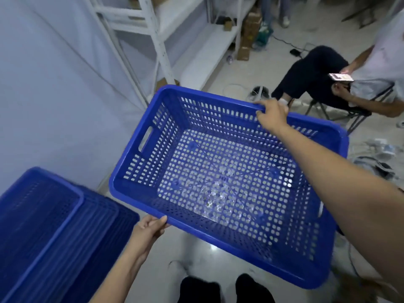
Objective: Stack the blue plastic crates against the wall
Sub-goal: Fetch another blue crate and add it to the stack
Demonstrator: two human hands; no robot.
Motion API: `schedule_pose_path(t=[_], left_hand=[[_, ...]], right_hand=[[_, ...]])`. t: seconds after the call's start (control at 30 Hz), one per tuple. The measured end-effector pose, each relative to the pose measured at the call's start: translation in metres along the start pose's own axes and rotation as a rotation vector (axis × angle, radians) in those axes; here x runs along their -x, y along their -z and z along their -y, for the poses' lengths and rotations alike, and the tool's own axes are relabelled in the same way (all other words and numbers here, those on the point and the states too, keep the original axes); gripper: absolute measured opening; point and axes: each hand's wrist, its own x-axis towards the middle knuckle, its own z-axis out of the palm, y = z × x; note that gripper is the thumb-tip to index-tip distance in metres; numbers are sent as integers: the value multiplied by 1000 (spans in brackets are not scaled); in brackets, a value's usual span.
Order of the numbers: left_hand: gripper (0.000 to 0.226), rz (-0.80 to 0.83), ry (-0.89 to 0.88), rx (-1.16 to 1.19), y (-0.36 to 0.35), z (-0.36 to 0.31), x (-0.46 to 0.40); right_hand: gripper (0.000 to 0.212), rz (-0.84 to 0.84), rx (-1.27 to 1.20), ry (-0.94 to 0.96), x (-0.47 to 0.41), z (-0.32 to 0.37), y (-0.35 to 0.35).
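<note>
I hold an empty blue perforated crate (140,184) in the air above the floor, tilted, its open top facing me. My left hand (146,231) grips the near rim at its left end. My right hand (272,115) grips the far rim near the middle, with my forearm crossing over the crate's right side. A stack of nested blue crates (43,219) stands at the lower left beside the pale wall (43,84). The held crate hangs to the right of that stack and does not touch it.
White metal shelving (159,49) stands along the wall behind the crate. A seated person (323,77) with a phone sits on a folding chair at the upper right. Cables and small clutter (380,154) lie on the floor at right. My feet (225,289) are below.
</note>
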Motion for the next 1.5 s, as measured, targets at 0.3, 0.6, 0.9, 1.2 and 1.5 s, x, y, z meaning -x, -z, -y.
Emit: schedule_pose_path(t=[0.3,0.6,0.9,1.2,1.5], left_hand=[[57,18,-134,150,131,-77,70],[52,-24,-258,346,267,-123,132],[49,-168,-219,447,366,-122,161],[53,-457,-176,692,419,-111,141],[20,-721,-167,926,451,-98,115]], right_hand=[[35,27,8,246,-23,224,-32],[34,122,0,550,-13,476,-83],[32,245,-32,825,40,682,-165],[31,416,-29,1076,80,817,-295],[31,532,3,1279,134,903,-412]])
